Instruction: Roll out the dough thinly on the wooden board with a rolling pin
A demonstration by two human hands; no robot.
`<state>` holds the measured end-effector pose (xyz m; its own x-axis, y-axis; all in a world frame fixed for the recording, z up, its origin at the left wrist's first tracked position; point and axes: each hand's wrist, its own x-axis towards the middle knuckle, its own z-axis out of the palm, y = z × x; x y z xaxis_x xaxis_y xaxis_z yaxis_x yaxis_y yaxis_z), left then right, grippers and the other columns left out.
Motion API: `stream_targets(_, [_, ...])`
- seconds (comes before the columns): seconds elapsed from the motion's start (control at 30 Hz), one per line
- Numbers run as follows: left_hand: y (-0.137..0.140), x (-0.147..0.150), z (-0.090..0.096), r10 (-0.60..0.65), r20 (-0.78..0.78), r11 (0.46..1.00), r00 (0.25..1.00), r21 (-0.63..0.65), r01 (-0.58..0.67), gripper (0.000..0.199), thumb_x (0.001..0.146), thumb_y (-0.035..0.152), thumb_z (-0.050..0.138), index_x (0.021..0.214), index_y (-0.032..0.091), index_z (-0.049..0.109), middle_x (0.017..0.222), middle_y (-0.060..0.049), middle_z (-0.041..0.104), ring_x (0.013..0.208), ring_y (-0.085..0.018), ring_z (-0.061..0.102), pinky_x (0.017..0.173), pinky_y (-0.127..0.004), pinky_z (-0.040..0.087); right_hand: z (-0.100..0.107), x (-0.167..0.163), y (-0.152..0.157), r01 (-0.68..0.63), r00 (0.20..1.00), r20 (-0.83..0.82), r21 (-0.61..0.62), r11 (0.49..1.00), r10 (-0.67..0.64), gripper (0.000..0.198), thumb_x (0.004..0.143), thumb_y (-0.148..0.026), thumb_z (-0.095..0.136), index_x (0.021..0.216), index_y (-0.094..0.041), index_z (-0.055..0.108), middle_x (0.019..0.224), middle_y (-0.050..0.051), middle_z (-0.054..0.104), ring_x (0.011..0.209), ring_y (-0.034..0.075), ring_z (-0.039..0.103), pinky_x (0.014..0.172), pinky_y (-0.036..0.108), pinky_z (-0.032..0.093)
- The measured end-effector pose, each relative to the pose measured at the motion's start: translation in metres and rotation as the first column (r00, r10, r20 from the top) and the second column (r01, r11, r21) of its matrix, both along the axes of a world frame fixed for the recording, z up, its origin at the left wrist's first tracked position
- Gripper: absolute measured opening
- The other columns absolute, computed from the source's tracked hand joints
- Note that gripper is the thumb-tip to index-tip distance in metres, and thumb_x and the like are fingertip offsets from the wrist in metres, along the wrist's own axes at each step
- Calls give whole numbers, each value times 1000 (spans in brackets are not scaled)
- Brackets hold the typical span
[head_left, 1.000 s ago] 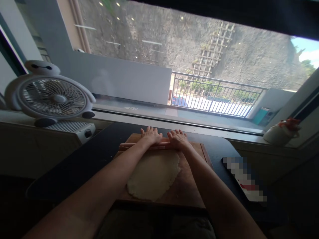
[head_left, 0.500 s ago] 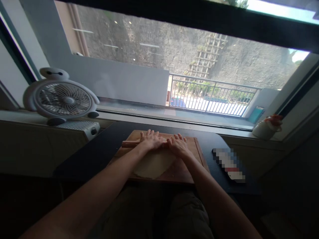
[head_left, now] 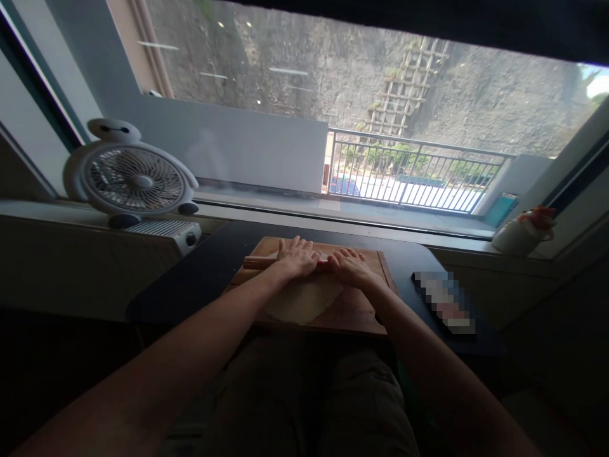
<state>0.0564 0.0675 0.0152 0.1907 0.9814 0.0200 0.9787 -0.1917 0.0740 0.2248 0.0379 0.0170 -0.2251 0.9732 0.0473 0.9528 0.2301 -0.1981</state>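
Note:
On a wooden board [head_left: 354,311] lies a flat, pale sheet of dough [head_left: 302,303]. A wooden rolling pin [head_left: 258,263] lies crosswise over the dough's far part, its left end sticking out. My left hand [head_left: 297,259] rests palm down on the pin, fingers stretched forward and apart. Just to its right, my right hand [head_left: 352,266] presses on the pin too, with its fingers extended over it. Both hands cover much of the pin's middle and right part.
The board sits on a dark table [head_left: 190,279]. A blurred-out flat object [head_left: 445,303] lies at the table's right. A white fan [head_left: 140,181] stands on a ledge to the left. A white pot [head_left: 518,236] is on the windowsill at right, below the large window.
The view has shifted, so everything sits slightly higher and farther right. Both hands stay on the rolling pin; the right hand's fingers look closer together.

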Motion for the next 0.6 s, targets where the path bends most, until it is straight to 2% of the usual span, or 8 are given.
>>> stream_targets(0.17, [70,-7,-2,77,7,993,997,-92,-76,64,87,54,22,141,22,35,150,-11,31,140,-32,18,106,-63,16,2,-9,88,19,1000,18,-63,998,-17,47,97,-44,20,126,-25,51,138,9,44,131,27,29,104,49,23])
stream_targets(0.3, [95,-13,-6,130,20,988,991,-82,-128,65,86,49,26,143,18,30,151,-12,28,142,-30,12,108,-61,14,-3,-14,117,25,999,32,-94,995,-22,50,97,-47,15,131,-27,46,140,9,41,131,26,30,102,48,27])
stream_targets(0.47, [94,-13,-8,129,13,984,992,-129,-126,69,84,52,29,144,19,27,152,-12,27,141,-31,12,108,-62,14,-3,-10,108,2,999,52,-123,992,4,48,96,-48,16,128,-29,48,138,8,44,129,26,33,101,50,29])
stream_targets(0.6, [68,-8,-1,52,9,985,999,-168,-50,74,83,63,24,144,21,28,153,-12,22,141,-33,11,107,-64,11,0,-4,66,-29,997,62,-98,995,35,46,96,-49,21,122,-30,53,138,7,44,133,29,26,103,52,23])
